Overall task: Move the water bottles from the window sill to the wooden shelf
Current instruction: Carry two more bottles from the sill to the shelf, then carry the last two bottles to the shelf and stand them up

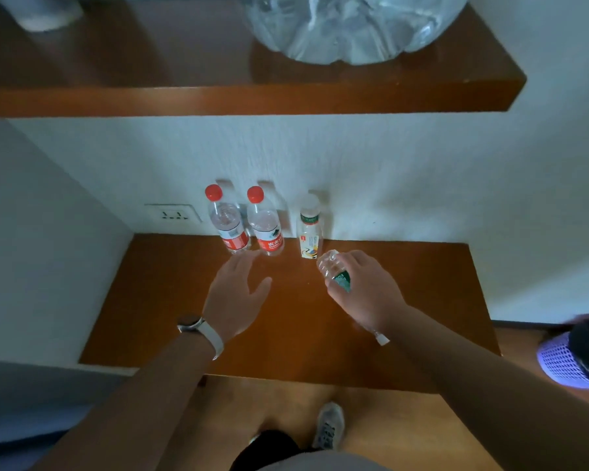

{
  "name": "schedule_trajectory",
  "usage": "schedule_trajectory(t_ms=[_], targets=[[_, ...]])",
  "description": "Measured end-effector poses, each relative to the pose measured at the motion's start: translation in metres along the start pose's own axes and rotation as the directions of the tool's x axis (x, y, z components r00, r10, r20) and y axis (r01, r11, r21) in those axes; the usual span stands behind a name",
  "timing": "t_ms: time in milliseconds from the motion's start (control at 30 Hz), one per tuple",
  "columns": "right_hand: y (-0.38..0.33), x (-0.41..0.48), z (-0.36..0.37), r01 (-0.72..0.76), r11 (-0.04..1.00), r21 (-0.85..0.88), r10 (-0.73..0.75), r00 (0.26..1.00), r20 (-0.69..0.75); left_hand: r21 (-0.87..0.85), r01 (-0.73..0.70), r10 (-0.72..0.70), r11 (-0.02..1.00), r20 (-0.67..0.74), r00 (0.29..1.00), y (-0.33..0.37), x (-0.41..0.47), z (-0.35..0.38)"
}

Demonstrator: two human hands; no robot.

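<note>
Two clear water bottles with red caps and red labels (228,222) (265,223) stand upright side by side at the back of the lower wooden shelf (405,300), against the white wall. To their right stands a white-capped bottle (309,229) with a pale label. My right hand (366,290) is shut on a clear bottle with a green label (334,268), held tilted just in front of the white-capped one, its base pointing toward the wall. My left hand (233,294) hovers open, fingers spread, just in front of the red-capped pair, holding nothing.
An upper wooden shelf (218,96) overhangs, carrying a large clear water jug (347,25) and a blurred white object (38,11). A wall socket (172,214) sits left of the bottles. A mesh bin with a black bag (575,355) stands at right. My shoe (329,426) is below.
</note>
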State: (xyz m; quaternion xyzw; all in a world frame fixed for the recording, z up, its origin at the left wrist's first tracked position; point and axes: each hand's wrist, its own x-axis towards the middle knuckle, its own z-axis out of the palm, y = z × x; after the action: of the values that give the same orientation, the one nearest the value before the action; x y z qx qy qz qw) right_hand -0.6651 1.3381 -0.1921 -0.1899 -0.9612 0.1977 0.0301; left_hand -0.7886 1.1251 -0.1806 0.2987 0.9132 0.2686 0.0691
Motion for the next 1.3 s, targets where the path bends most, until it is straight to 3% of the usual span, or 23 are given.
schedule_trajectory(t_ms=[333, 533, 867, 1000, 1300], targets=[[-0.093, 0.006, -0.006, 0.320, 0.921, -0.223, -0.294, 0.945, 0.144, 0.251, 0.051, -0.047, 0.967, -0.023, 0.999, -0.049, -0.065, -0.063], [-0.181, -0.013, 0.012, 0.493, 0.844, -0.212, -0.440, 0.862, 0.253, 0.303, 0.196, -0.186, 0.933, -0.060, 0.981, -0.093, -0.143, -0.111], [-0.334, -0.087, 0.048, 0.773, 0.621, -0.133, -0.720, 0.629, 0.292, 0.265, 0.434, -0.384, 0.861, -0.222, 0.896, -0.158, -0.299, -0.175], [-0.389, -0.127, 0.072, 0.842, 0.529, -0.110, -0.784, 0.534, 0.318, 0.254, 0.482, -0.397, 0.839, -0.320, 0.860, -0.182, -0.367, -0.194], [-0.519, -0.219, 0.125, 0.969, 0.244, 0.043, -0.918, 0.217, 0.331, 0.148, 0.706, -0.531, 0.693, -0.558, 0.638, -0.219, -0.530, -0.218]])
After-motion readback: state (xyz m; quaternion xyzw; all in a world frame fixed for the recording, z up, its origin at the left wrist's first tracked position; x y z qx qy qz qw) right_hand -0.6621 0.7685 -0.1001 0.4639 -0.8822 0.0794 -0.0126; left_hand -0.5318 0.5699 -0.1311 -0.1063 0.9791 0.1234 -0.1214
